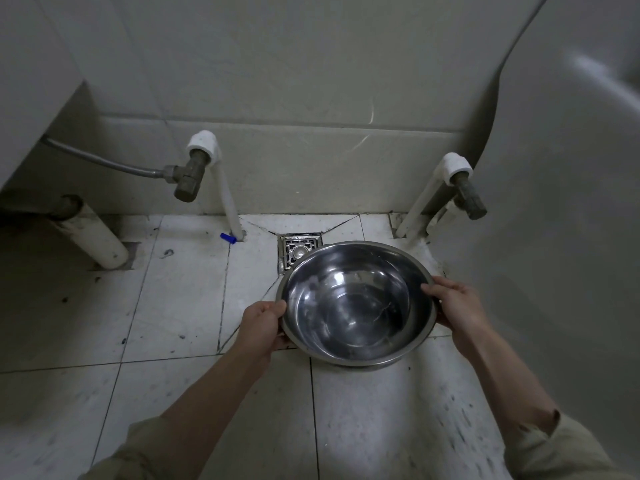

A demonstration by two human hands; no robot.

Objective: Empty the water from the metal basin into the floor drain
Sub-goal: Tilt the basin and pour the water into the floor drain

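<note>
A round shiny metal basin hangs just above the tiled floor, near the middle of the view. My left hand grips its left rim and my right hand grips its right rim. The basin looks roughly level, and I cannot tell how much water lies in it. A square metal floor drain sits in the floor by the wall, just beyond the basin's far-left rim, which covers its lower right corner.
White pipes with brass valves stand left and right of the drain against the tiled wall. A small blue cap lies by the left pipe. A thick white pipe lies far left. A large white fixture fills the right.
</note>
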